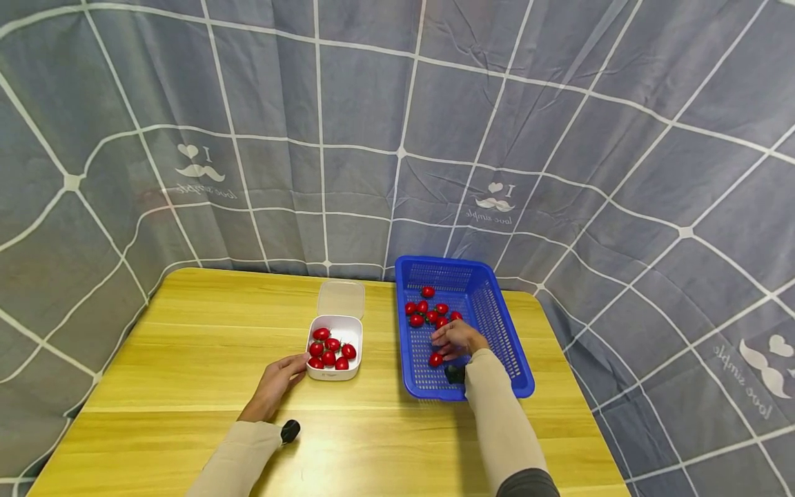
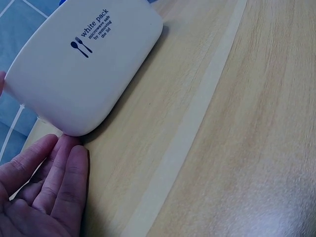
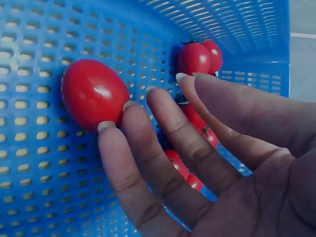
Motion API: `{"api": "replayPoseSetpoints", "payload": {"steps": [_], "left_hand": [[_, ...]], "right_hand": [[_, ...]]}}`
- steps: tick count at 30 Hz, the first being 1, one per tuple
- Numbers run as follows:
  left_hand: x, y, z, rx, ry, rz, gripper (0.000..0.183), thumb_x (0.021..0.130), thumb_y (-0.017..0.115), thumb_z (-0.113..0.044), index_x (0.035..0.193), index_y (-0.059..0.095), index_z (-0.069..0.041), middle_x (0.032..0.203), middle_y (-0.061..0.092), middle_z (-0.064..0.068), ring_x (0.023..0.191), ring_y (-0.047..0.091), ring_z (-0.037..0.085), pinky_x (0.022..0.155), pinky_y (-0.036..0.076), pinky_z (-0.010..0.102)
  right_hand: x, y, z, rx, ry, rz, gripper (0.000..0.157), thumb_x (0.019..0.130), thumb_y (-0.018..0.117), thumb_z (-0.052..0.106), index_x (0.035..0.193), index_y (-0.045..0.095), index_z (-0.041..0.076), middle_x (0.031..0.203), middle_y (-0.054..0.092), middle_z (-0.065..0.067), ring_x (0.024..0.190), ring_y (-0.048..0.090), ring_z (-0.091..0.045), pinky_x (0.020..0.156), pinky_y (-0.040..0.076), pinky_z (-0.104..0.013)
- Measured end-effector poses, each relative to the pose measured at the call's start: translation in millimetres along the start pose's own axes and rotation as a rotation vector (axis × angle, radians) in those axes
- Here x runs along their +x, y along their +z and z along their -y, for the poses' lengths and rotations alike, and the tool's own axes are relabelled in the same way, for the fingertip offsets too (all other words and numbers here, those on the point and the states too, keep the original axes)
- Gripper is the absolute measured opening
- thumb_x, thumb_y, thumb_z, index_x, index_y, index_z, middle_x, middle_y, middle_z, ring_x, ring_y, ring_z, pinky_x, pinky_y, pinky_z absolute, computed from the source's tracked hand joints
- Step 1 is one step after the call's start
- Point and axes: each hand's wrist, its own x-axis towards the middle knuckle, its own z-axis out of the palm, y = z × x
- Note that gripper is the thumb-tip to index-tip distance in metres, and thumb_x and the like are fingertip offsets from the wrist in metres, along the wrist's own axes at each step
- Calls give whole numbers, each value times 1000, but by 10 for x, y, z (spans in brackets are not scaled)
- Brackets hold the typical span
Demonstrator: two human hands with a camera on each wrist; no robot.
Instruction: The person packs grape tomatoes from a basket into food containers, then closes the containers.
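A grey curtain (image 1: 360,172) with white grid lines is hung behind the surface (image 1: 217,331). A white box (image 1: 335,376) is set left of a blue basket (image 1: 514,345), its pale lid (image 1: 341,299) laid open on the far side. Between the single tomato (image 1: 436,359) and the box, the basket's left wall is interposed; beyond that tomato, a cluster of tomatoes (image 1: 431,316) is gathered on the basket floor. The box is partly filled with other tomatoes (image 1: 330,358).

The box is smooth, round-cornered and printed with dark lettering; the basket is plastic, pierced with slots; the surface is wood-grained; the tomatoes are glossy and oval.

The box's near left corner is met by the extended fingers of the left hand (image 1: 278,383). The right hand (image 1: 458,338) is held inside the basket, its fingers parted and slightly bent, nothing gripped; two fingertips are placed at the single tomato's edge.
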Motion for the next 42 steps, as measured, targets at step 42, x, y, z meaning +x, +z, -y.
{"api": "replayPoseSetpoints", "payload": {"steps": [42], "left_hand": [[-26,4,-17,-9,14,-8,67,97,58,-38,136,42,13,141,42,29,125,47,29,106,44,34]], "right_hand": [[129,251,-50,-160,120,597,26,93,57,0,115,64,-11,98,71,-5,76,66,-18,74,60,-31]]}}
